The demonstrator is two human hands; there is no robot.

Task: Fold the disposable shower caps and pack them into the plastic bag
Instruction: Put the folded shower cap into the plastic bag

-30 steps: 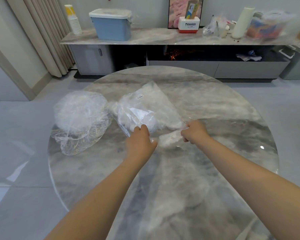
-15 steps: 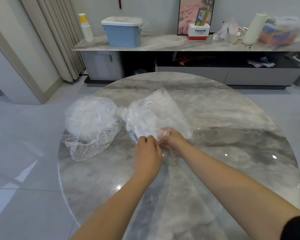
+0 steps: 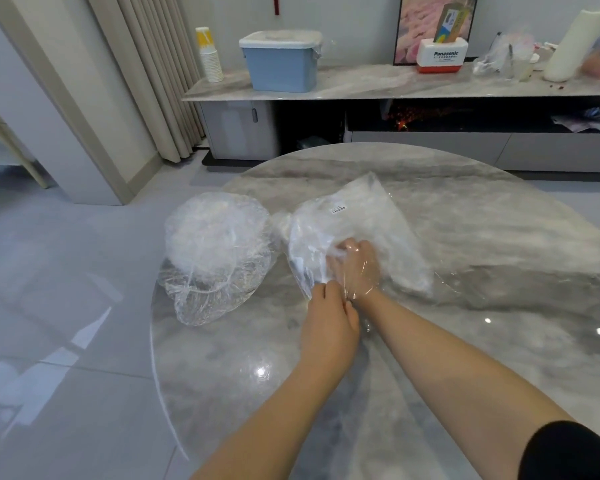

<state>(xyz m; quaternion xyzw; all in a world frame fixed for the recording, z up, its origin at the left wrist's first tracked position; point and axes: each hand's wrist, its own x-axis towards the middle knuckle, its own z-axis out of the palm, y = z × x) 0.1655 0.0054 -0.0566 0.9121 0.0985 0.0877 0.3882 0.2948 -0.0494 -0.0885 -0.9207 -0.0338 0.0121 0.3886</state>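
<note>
Right hand is shoved inside the clear plastic bag at frame centre, seen through the film, fingers curled around a white folded shower cap. Left hand pinches the bag's open edge just below it. The bag lies flat on the round marble table. The loose pile of shower caps sits just left of the bag.
</note>
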